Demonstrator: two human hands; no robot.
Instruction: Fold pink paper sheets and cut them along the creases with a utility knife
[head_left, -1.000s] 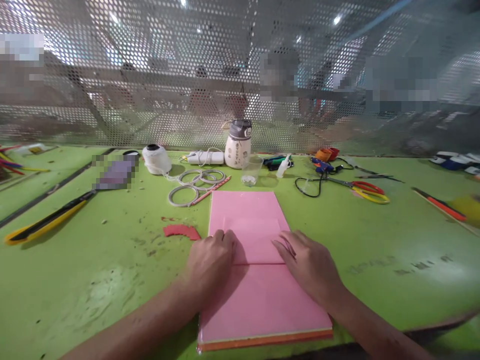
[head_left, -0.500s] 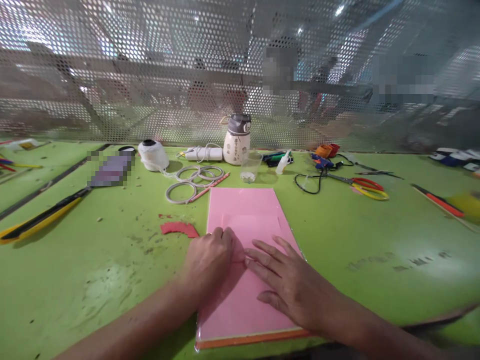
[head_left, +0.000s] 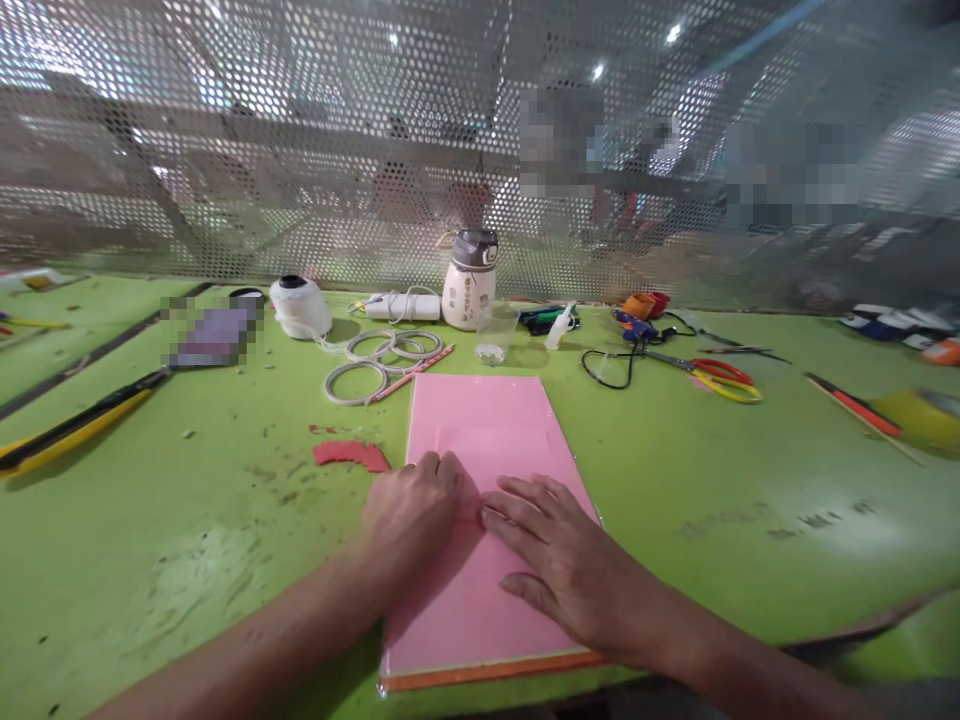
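A stack of pink paper in a clear sleeve lies in front of me, with an orange layer showing at its near edge. On it rests a smaller pink sheet. My left hand is closed at the left side of that sheet, its knuckles up. Pink paper shows at its curled fingers, whose tips are hidden. My right hand lies palm down on the stack, fingers spread, its fingertips close to the left hand. To the left is a curved red paper strip.
Beyond the stack are tape rings, a thread cone, a bottle, a plastic cup and a small glue bottle. Scissors lie right, a yellow-black cutter left. A perforated metal screen stands behind.
The view has shifted slightly, so everything sits a little further left. My right fingers have edged slightly, with the spread a bit narrower; the left hand keeps its place on the paper.
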